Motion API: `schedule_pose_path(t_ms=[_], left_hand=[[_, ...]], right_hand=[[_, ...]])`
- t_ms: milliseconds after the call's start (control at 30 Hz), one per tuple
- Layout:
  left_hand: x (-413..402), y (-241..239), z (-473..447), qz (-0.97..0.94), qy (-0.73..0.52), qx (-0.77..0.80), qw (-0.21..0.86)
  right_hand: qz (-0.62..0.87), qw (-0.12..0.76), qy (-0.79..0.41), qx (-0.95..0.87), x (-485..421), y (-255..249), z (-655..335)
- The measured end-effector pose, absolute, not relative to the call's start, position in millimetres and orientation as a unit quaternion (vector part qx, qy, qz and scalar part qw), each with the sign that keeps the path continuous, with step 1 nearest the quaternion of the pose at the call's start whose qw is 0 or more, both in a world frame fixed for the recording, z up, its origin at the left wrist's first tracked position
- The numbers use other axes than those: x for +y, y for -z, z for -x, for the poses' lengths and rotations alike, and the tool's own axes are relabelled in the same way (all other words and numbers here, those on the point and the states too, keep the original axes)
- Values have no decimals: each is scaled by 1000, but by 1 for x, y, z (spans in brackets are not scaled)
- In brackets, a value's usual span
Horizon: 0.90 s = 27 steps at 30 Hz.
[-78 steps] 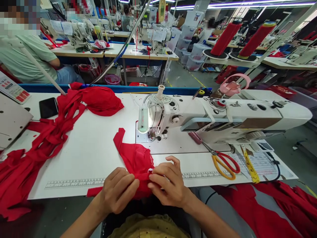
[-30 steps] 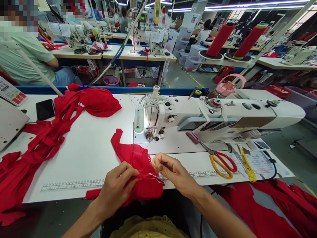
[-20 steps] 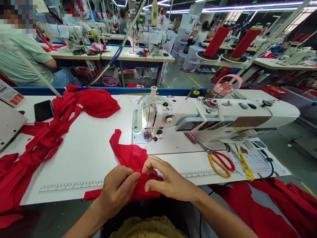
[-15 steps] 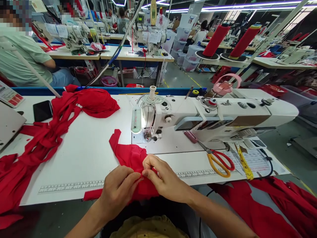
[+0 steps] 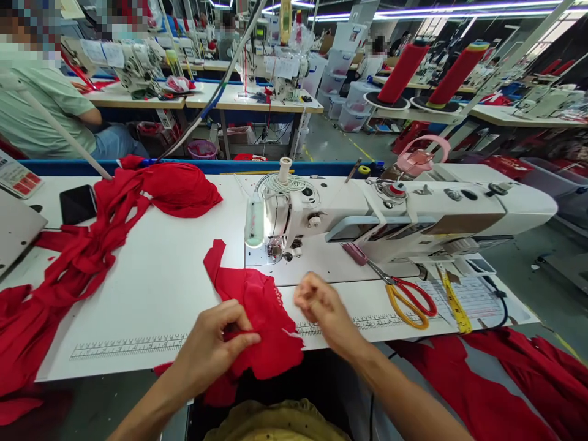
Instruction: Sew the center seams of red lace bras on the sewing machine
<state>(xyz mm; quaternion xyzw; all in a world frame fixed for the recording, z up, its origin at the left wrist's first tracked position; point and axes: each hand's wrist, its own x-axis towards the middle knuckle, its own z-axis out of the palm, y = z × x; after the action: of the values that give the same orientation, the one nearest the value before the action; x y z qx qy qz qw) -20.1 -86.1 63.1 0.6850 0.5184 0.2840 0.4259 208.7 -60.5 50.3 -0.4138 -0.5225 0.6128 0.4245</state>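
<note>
A red fabric piece (image 5: 264,318) lies at the table's front edge, its lower part hanging over. It has a ragged right edge and a whitish thread-like bit near its lower right. My left hand (image 5: 218,340) pinches the cloth at its left side between thumb and fingers. My right hand (image 5: 324,303) is raised just right of the cloth, apart from it, with fingers curled together and a little blurred; anything small in them cannot be made out. Behind both hands stands a white sewing machine (image 5: 399,202), its needle area lit.
Scissors (image 5: 407,300) with red and orange handles lie at right, beside a yellow tape measure (image 5: 454,300). A long red fabric bundle (image 5: 105,245) covers the left side near a phone (image 5: 78,205). More red cloth (image 5: 459,373) hangs lower right. A person (image 5: 46,110) sits far left.
My right hand has left the cloth and moved right and up. My left hand keeps its pinch, slightly further left and lower. More of the cloth's right edge now shows.
</note>
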Motion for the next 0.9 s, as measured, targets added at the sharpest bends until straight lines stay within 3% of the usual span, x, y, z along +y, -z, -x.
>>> schedule_pose_path(t_ms=[133,300,667,900], left_hand=[[-82,-64,32,-637,-259,549,476],[-76,-70,25,-649,-270,520,486],[-84,-71,25,-575,-251,521,578],[-82,-72,22,-608,-274,516,538]], right_hand=[[472,390,-558,-560,-64,-56,-227],[430,335,-371,-752,-86,-60,-200],[353,394,-123,-839,-79,-40,-186],[342,383,-184,-838,-80,-43,-187]])
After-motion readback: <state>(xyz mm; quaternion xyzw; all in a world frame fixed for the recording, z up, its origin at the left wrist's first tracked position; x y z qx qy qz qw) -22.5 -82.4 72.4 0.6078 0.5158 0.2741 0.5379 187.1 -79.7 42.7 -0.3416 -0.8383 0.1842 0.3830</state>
